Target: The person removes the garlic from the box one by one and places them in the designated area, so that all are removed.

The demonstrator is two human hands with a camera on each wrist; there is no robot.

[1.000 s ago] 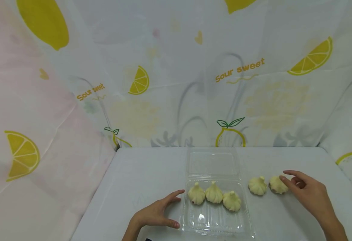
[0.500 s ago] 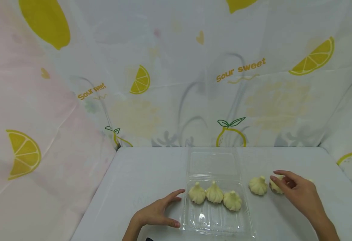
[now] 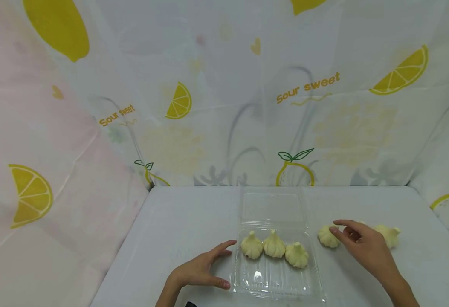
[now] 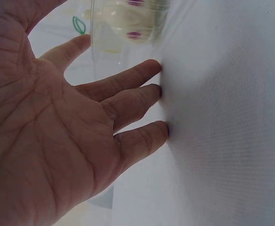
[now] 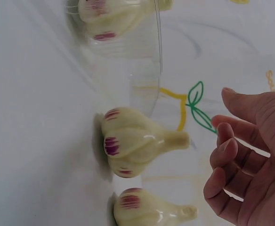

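Note:
Three pale garlic bulbs (image 3: 273, 246) stand in a row inside a clear plastic container (image 3: 276, 283). At its left side, my left hand (image 3: 199, 269) has thumb and fingers spread, with fingertips at or close to the wall. To the right of the container, loose garlic bulbs lie on the table: one left bulb (image 3: 326, 238), one right bulb (image 3: 390, 236), and one between them mostly hidden by my hand. My right hand (image 3: 366, 249) hovers above them, thumb and index apart near the left bulb. In the right wrist view, nothing lies between its loosely bent fingers, apart from the purple-streaked garlic bulb (image 5: 135, 141).
The container's hinged lid (image 3: 272, 207) lies folded back toward the far table edge. A white table (image 3: 182, 217) runs up to a lemon-print curtain (image 3: 224, 106) at the back and sides. A small dark object (image 3: 190, 304) shows at the bottom edge.
My right hand has moved left, from the middle loose bulb to the left one, uncovering the right bulb and hiding the middle one. The left hand and container hold their place.

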